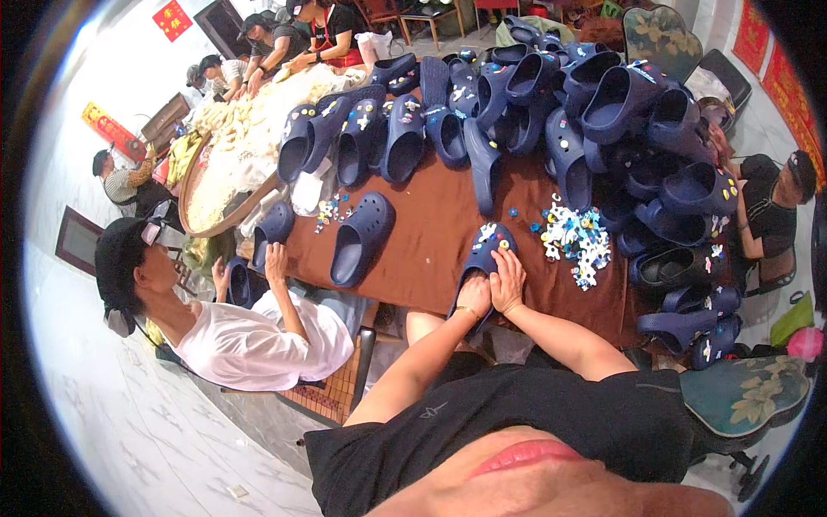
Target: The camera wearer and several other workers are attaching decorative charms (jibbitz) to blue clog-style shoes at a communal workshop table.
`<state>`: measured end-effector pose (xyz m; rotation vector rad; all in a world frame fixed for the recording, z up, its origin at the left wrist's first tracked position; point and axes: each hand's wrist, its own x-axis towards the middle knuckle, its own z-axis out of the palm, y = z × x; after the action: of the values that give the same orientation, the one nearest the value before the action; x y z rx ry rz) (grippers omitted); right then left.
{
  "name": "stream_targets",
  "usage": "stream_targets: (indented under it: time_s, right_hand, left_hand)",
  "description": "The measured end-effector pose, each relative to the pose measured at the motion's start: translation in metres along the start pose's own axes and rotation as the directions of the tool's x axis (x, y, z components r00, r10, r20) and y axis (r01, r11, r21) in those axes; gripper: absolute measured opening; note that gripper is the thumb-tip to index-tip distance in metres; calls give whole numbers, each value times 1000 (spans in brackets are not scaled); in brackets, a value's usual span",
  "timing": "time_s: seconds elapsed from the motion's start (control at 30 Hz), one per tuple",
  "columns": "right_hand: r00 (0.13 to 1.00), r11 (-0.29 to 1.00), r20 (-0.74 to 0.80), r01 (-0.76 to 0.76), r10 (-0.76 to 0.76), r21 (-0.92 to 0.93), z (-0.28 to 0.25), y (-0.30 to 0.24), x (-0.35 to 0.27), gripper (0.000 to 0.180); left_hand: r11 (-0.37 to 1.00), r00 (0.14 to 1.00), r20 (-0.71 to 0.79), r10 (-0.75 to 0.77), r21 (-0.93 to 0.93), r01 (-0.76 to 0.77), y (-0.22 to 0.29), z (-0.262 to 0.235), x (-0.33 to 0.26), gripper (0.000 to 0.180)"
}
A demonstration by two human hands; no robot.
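Observation:
A navy clog with small charms on its toe lies at the near edge of the brown-covered table, its heel end toward me. My left hand reaches into its foot opening and holds it from inside; the fingers are hidden under the upper. Over the right side of the upper, my right hand grips the clog, fingertips beside a yellow charm. To the right of the clog is a heap of white, blue and yellow charms. A plain navy clog rests to the left.
Many navy clogs are piled at the back and right. A co-worker in a white shirt handles another clog at my left. Loose charms lie near that person. A round tray of pale pieces stands behind. A chair stands at lower right.

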<state>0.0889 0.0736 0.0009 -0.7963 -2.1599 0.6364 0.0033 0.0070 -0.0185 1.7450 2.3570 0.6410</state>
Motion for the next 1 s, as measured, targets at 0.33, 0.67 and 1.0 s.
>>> stream_targets:
  time_s: [0.33,0.67,1.0]
  right_hand:
    - [999,1000,-27,17,-17,12,1,1,2,44]
    - [1000,1000,-20,5,-5,14,-2,2,0,45]
    - [993,993,-33,116,-117,-13,14,9,-1,46]
  left_hand:
    - [999,999,-48,26,-18,-27,-2,2,1,19]
    - [1000,1000,-31,3,-8,-3,8,-8,0,19]
    - [990,995,-19,94,-102,-95,-8,-3,-7,15]
